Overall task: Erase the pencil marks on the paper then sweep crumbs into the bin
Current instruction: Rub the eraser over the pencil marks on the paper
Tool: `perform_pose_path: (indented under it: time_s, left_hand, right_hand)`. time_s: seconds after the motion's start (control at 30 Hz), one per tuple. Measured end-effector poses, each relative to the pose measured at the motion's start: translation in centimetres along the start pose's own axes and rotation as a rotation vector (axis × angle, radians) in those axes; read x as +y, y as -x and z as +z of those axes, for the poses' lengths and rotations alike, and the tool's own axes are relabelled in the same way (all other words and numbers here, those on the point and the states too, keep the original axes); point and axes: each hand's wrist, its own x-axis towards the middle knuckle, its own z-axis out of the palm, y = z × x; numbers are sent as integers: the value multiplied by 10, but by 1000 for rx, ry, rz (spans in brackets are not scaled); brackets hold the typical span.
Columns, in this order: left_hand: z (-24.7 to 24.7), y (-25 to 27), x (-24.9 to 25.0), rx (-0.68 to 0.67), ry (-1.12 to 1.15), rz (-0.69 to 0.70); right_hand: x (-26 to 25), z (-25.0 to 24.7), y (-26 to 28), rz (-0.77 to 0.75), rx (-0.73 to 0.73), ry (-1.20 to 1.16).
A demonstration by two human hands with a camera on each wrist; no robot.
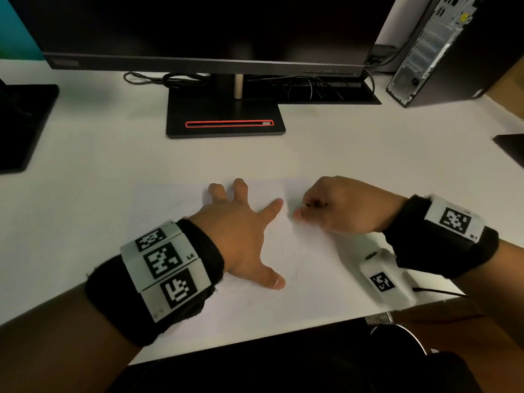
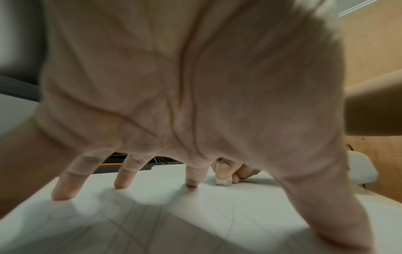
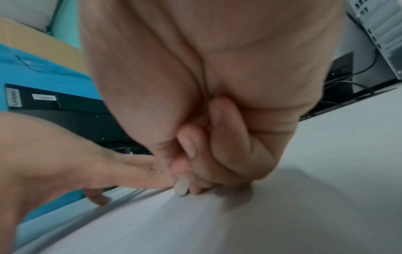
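Observation:
A white sheet of paper (image 1: pixel 306 251) with faint pencil lines lies on the white desk near the front edge. My left hand (image 1: pixel 241 222) is spread flat on it, fingertips pressing the sheet down. My right hand (image 1: pixel 326 208) sits just right of the left index finger, fingers curled, pinching a small white eraser (image 2: pixel 223 182) whose tip touches the paper. The eraser (image 3: pixel 181 188) also shows in the right wrist view under the curled fingers. Faint pencil lines (image 2: pixel 139 221) run across the sheet under my left palm. No bin is in view.
A black monitor stand (image 1: pixel 225 117) with a red slot stands behind the paper. Cables (image 1: pixel 167 79) lie behind it. A computer tower (image 1: pixel 442 49) is at the back right. Another dark stand (image 1: pixel 22 123) sits at the left. The desk edge (image 1: pixel 255 338) runs close below my wrists.

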Motion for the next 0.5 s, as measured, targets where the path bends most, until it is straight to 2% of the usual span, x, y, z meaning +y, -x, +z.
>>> perform_pose_path:
  time_s: [0.07, 0.17, 0.3, 0.4, 0.5]
  left_hand:
    - [-1, 1, 1, -5, -4, -4]
    - [-3, 1, 2, -12, -14, -12]
    - [-4, 2, 3, -19, -19, -16]
    - [-3, 1, 3, -22, -15, -22]
    - [-4, 1, 3, -24, -30, -27]
  right_hand:
    - [-3, 5, 3, -39, -1, 17]
    - [-9, 11, 8, -84, -96, 14]
    - [1, 1, 5, -19, 11, 32]
    - [-9, 13, 9, -113, -57, 41]
    - [-3, 7, 7, -68, -35, 22]
